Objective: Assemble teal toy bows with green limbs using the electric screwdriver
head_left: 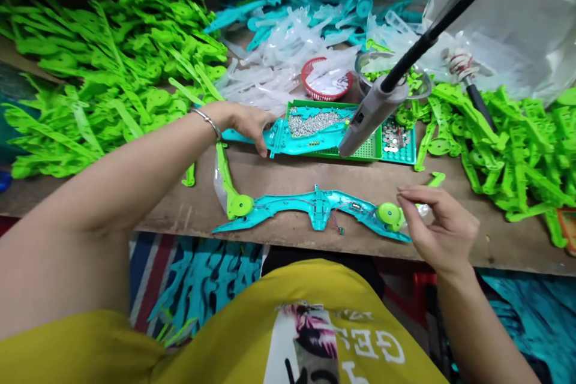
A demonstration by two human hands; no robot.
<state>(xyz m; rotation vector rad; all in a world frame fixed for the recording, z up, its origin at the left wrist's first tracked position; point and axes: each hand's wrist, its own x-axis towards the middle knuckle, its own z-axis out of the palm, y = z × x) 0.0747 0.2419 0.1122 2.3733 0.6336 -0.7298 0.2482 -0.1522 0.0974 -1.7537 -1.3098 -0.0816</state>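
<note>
A blue plastic toy bow shell (288, 207) lies on the bench before me with its inner side up, thin wires running along it. Green round-ended limbs, the left one (240, 205) and the right one (390, 215), sit at its two ends. My left hand (252, 125) is closed on a second blue bow shell (306, 143), which rests across the front of a green tray (373, 149). Beside the right limb, my right hand (438, 225) is raised with thumb and fingertips pinched together. Whatever is between those fingertips is too small to make out.
A grey-tipped power screwdriver (375, 111) hangs over the tray of small screws (315, 123). Metal discs (396, 137) lie in a blue tray. Green parts pile up left (112, 72) and right (504, 144). Behind stand a red basket (315, 93) and a metal bowl (423, 87).
</note>
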